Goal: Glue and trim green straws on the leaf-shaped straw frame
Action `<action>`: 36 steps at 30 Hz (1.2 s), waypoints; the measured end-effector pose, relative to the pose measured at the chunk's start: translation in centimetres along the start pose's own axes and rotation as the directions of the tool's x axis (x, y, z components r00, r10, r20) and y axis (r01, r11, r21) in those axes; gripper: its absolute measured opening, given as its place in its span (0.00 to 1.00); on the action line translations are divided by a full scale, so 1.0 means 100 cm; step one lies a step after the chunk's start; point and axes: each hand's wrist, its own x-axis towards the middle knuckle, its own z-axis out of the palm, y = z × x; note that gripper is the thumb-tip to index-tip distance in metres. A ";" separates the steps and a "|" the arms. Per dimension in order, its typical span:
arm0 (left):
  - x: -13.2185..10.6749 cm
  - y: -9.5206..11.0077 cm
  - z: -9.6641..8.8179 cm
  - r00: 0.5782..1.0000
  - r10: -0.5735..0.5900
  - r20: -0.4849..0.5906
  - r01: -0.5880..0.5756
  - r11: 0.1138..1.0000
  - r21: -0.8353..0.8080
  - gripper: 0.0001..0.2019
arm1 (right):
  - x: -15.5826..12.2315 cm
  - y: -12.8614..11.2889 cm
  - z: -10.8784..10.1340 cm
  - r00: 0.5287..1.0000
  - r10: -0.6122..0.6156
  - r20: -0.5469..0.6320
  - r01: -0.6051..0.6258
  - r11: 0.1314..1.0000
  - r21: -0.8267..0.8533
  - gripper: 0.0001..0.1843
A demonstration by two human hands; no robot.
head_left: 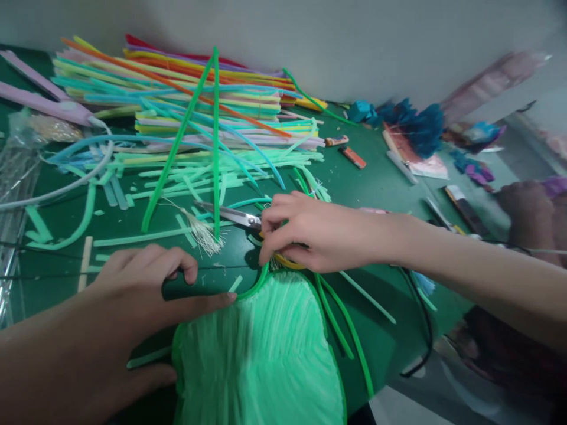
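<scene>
A pale-green panel [266, 348] built of fuzzy strips lies nearest me, with a darker green pipe cleaner [253, 288] along its upper edge. My right hand [301, 233] pinches that pipe cleaner's raised end above the panel. My left hand [146, 307] has its index finger stretched out, the tip on the same edging. Its thumb lies by the panel's left side. Scissors [243, 217] with yellow handles lie partly hidden under my right hand, blades pointing left. A bent green pipe cleaner [216, 136] stands out over the table beyond the scissors.
Bundles of coloured pipe cleaners [177, 77] lie along the wall. A lilac hot tool [48, 106] with a cord is at the left, above clear plastic wrapping [13, 177]. Orange lighters [353, 157] and blue crepe pieces [420, 124] sit to the right. Another person's hand [527, 212] is at far right.
</scene>
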 end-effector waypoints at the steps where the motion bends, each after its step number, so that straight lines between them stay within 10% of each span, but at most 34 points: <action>1: 0.001 0.000 0.000 1.000 0.005 0.005 -0.005 1.000 0.012 0.46 | 0.000 0.000 0.000 1.000 0.003 0.000 -0.003 1.000 0.001 0.19; 36: -0.016 -0.002 0.006 0.997 -0.048 0.065 0.047 0.999 0.010 0.42 | -0.010 0.003 0.014 1.000 0.020 0.019 -0.020 1.000 -0.010 0.17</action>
